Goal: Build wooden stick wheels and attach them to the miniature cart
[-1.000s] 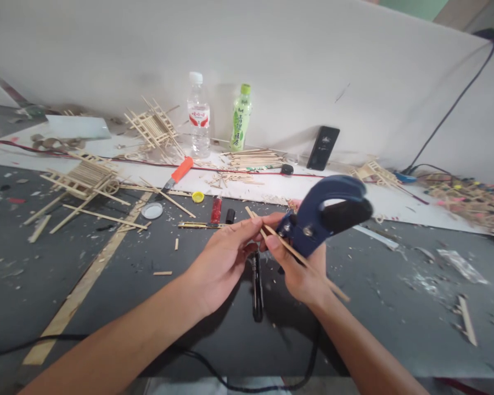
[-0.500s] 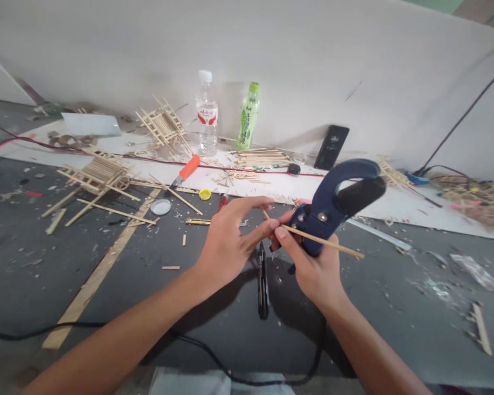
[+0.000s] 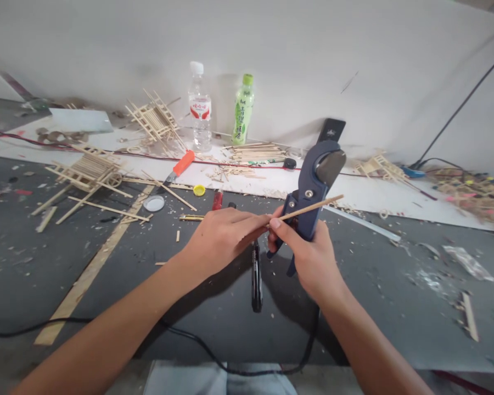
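A thin wooden stick [image 3: 313, 207] slants up to the right between my hands. My right hand [image 3: 308, 247] pinches it between thumb and finger and also holds a dark blue cutter [image 3: 310, 189], whose curved jaws point up. My left hand [image 3: 226, 233] is closed at the stick's left end, fingers together and pointing right, touching my right fingertips. That end of the stick is hidden by the fingers. Below the hands a black marker [image 3: 256, 280] lies on the dark table [image 3: 214, 340].
Stick-built models [image 3: 88, 170] stand at the left. Behind are a water bottle [image 3: 200, 109], a green bottle [image 3: 243, 112], a stick pile [image 3: 257, 153] and a phone [image 3: 331, 130]. An orange-handled knife [image 3: 183, 163] lies left of centre; a black cable [image 3: 201, 345] crosses the front.
The stick has swung from slanting down to the right to slanting up. The cutter has turned more upright. My left fingers have come down and closed together, and the view has shifted slightly.
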Demonstrator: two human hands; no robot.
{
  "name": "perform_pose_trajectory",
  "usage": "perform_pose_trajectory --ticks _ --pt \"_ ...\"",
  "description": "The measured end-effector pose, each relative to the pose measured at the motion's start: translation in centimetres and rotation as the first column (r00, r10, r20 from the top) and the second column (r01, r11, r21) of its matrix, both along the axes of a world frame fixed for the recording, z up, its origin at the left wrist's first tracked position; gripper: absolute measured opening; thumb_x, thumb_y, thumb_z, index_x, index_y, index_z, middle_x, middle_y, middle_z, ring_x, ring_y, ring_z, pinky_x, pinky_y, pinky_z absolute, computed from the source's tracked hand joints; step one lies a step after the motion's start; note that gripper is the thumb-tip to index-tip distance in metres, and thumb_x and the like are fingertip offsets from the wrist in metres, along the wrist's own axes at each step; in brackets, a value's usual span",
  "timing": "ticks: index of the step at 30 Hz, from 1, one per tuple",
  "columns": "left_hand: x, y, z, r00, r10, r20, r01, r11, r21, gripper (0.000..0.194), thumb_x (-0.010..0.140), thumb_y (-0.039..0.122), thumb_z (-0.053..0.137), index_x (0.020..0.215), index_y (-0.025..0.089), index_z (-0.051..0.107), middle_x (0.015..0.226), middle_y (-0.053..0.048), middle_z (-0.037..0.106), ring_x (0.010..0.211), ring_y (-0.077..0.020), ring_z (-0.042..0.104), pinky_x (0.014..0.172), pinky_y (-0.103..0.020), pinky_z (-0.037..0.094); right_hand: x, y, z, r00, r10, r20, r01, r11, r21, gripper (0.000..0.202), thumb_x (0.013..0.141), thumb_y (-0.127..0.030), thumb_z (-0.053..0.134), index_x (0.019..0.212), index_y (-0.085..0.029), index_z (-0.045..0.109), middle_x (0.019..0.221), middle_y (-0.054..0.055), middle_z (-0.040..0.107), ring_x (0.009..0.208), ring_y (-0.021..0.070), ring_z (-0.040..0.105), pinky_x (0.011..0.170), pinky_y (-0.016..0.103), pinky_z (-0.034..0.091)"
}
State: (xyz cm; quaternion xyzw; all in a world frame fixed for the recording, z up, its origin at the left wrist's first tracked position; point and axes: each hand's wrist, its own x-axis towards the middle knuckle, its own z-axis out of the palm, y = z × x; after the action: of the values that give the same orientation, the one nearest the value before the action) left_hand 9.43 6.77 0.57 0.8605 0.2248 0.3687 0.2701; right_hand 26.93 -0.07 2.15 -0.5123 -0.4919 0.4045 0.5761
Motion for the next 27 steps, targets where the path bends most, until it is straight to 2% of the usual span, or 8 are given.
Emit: perform_pose_trajectory --ticks 5,10,14,16,18,21,24,27 --pt "-0.1 0.0 0.6 0.998 0.057 0.023 -0.053 0.986 -0.159 0.025 0.101 0.033 0.061 0.113 0.030 0.083 0.097 -0.006 0.082 0.085 -0.0215 0.073 0.081 -0.027 0.047 0.2 0.3 0.5 0.999 -0.037 -0.016 0.038 0.995 0.089 0.026 0.089 -0.044 0.080 0.101 -0.022 0.071 0.065 -0.005 0.054 0.057 0.0120 0.051 0.054 0.028 0.042" --pt "-0.5 1.2 1.1 0.984 0.177 0.023 -0.165 0.951 -0.260 0.019 0.096 0.035 0.067 0.101 0.026 0.083 0.092 -0.004 0.081 0.080 -0.0197 0.069 0.081 -0.026 0.046 0.6 -0.3 3.9 0.995 -0.031 -0.090 0.045 0.985 0.168 0.033 0.088 -0.054 0.079 0.103 -0.025 0.070 0.066 -0.006 0.049 0.054 0.0117 0.047 0.052 0.029 0.041" --pt "-1.6 3.1 1.5 0.957 0.290 0.009 -0.279 0.928 -0.246 0.018 0.095 0.037 0.066 0.096 0.023 0.077 0.089 -0.004 0.077 0.083 -0.0210 0.065 0.084 -0.028 0.045 2.3 -5.8 4.6 0.954 -0.063 0.293 0.047 0.997 0.061 0.039 0.101 -0.059 0.057 0.117 -0.025 0.066 0.074 0.000 0.061 0.061 0.0162 0.056 0.053 0.029 0.045" --pt "-2.3 4.1 1.5 0.942 0.335 0.004 -0.323 0.913 -0.250 0.019 0.096 0.039 0.062 0.095 0.023 0.071 0.091 -0.004 0.075 0.087 -0.0220 0.065 0.086 -0.030 0.045 4.1 -9.7 3.0 0.781 -0.051 0.623 0.087 0.996 -0.028 0.036 0.099 -0.054 0.061 0.119 -0.025 0.066 0.082 0.003 0.069 0.070 0.0202 0.065 0.056 0.029 0.050" --pt "-2.7 4.9 1.3 0.930 0.368 0.007 -0.352 0.894 -0.279 0.018 0.099 0.038 0.056 0.098 0.023 0.065 0.094 -0.005 0.074 0.088 -0.0218 0.066 0.086 -0.031 0.046 6.7 -12.8 0.3 0.521 -0.018 0.853 0.154 0.985 -0.073 0.047 0.094 -0.057 0.067 0.132 -0.030 0.064 0.109 0.007 0.076 0.086 0.0257 0.074 0.066 0.032 0.058" --pt "-2.7 5.7 0.6 0.919 0.393 0.012 -0.365 0.864 -0.347 0.014 0.100 0.031 0.042 0.098 0.024 0.053 0.086 -0.003 0.068 0.079 -0.0188 0.063 0.077 -0.031 0.047 11.5 -15.0 -4.1 0.139 -0.079 0.987 0.364 0.931 0.023 0.058 0.095 -0.068 0.056 0.136 -0.028 0.064 0.116 0.012 0.074 0.098 0.0343 0.074 0.080 0.046 0.060" --pt "-2.2 5.5 0.3 0.910 0.414 -0.020 -0.389 0.838 -0.383 0.011 0.097 0.026 0.035 0.088 0.026 0.041 0.070 0.003 0.051 0.063 -0.0160 0.051 0.063 -0.029 0.042 15.8 -14.7 -6.9 -0.050 -0.106 0.993 0.383 0.916 0.117 0.069 0.101 -0.065 0.045 0.147 -0.016 0.055 0.119 0.019 0.071 0.107 0.0399 0.068 0.091 0.055 0.056" --pt "-1.8 4.8 0.5 0.886 0.454 -0.089 -0.454 0.816 -0.358 0.017 0.098 0.029 0.037 0.082 0.026 0.033 0.067 0.003 0.045 0.060 -0.0157 0.046 0.060 -0.030 0.036 18.2 -13.5 -8.1 -0.147 -0.100 0.984 0.404 0.902 0.152 0.073 0.103 -0.064 0.039 0.151 -0.011 0.052 0.124 0.023 0.069 0.112 0.0430 0.063 0.094 0.059 0.053"
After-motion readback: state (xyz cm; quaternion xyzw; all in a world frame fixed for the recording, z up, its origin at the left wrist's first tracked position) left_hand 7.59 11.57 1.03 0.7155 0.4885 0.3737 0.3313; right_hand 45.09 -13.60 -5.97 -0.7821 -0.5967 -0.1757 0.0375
